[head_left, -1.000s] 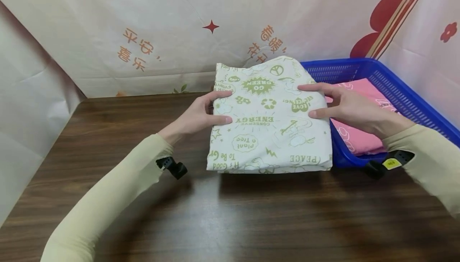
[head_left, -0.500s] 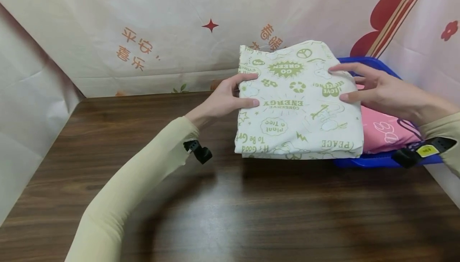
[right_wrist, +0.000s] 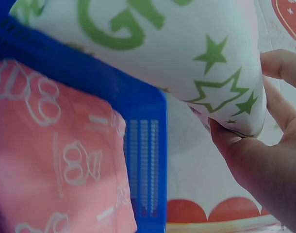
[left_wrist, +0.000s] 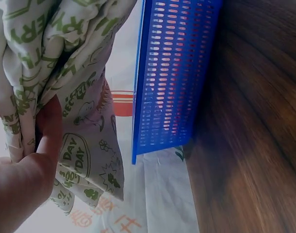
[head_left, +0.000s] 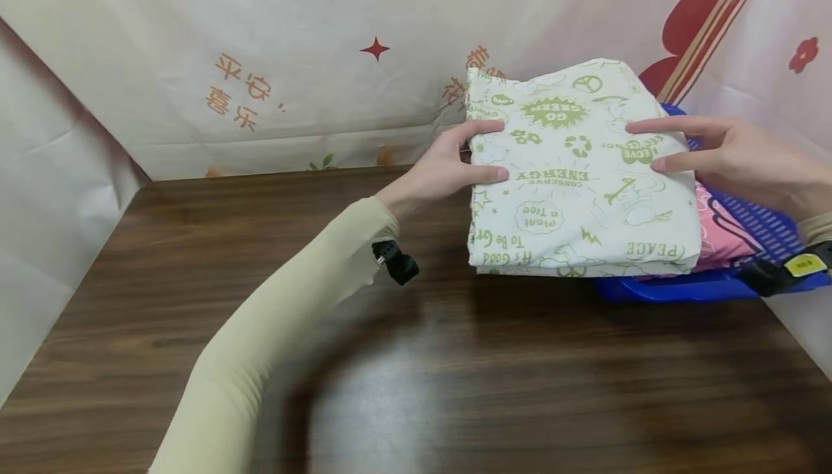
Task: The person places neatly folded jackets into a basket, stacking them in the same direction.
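A folded white cloth (head_left: 575, 203) with green lettering and drawings is held level in both hands in the head view. My left hand (head_left: 442, 167) grips its left edge, and the left wrist view shows fingers tucked into the fabric's layers (left_wrist: 85, 121). At the opposite edge my right hand (head_left: 747, 160) pinches the cloth between thumb and fingers, as the right wrist view confirms. Behind and below the cloth, a blue plastic basket (head_left: 689, 290) is partly hidden. Inside it lies a folded pink cloth (right_wrist: 56, 160) with white outline prints, mostly covered in the head view.
The basket stands at the right rear of a dark wooden table (head_left: 520, 380). A pale printed curtain (head_left: 292, 40) hangs along the back and sides. Each wrist carries a black camera strap, such as the left one (head_left: 395, 261).
Both hands have carried the white cloth rightward and somewhat toward the back. It now covers more of the basket and the pink cloth in the head view.
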`<move>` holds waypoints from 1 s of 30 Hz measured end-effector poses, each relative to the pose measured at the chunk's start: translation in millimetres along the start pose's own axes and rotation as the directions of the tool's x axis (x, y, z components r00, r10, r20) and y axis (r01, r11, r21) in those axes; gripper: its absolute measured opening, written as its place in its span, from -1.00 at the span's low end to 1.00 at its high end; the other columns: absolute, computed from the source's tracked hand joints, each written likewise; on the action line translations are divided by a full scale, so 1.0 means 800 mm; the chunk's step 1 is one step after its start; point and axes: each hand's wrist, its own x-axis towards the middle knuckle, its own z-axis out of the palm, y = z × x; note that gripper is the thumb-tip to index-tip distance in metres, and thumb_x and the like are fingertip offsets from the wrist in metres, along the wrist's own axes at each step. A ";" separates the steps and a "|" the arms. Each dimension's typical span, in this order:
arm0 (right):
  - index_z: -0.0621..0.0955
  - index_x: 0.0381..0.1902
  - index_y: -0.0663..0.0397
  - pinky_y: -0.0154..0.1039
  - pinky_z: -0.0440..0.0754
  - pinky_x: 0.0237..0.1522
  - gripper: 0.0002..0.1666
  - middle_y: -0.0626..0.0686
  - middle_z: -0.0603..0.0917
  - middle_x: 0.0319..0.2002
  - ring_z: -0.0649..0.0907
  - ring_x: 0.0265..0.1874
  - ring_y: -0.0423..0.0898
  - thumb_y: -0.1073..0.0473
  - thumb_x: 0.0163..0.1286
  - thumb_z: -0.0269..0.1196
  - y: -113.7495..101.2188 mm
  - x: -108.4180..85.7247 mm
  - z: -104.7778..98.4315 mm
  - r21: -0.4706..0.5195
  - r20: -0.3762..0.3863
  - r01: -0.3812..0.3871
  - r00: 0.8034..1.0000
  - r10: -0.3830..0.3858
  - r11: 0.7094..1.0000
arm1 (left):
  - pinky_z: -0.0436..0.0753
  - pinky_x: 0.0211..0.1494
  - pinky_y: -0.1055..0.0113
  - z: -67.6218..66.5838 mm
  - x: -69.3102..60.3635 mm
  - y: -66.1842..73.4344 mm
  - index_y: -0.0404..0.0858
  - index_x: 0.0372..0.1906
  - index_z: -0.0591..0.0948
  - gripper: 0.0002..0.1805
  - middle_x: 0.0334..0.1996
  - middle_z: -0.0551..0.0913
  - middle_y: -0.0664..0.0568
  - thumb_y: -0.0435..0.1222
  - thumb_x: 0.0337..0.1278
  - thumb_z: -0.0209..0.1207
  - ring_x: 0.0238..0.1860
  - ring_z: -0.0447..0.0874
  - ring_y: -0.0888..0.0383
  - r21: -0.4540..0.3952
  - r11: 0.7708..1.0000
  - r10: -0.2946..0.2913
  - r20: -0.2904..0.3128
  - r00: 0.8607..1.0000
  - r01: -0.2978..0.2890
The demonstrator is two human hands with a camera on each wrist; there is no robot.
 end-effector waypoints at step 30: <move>0.35 0.31 -0.70 -0.43 0.58 -0.29 -0.32 -0.12 -0.25 0.45 0.44 -0.20 -0.41 0.22 0.44 0.16 0.033 0.024 -0.078 -0.145 -0.056 -0.039 0.998 0.031 0.989 | 0.31 0.15 0.54 0.065 0.053 0.003 -0.16 0.43 0.26 -0.26 0.40 0.21 0.15 -0.32 0.16 0.29 0.23 0.26 0.38 0.023 0.999 -0.046 0.020 0.999 0.046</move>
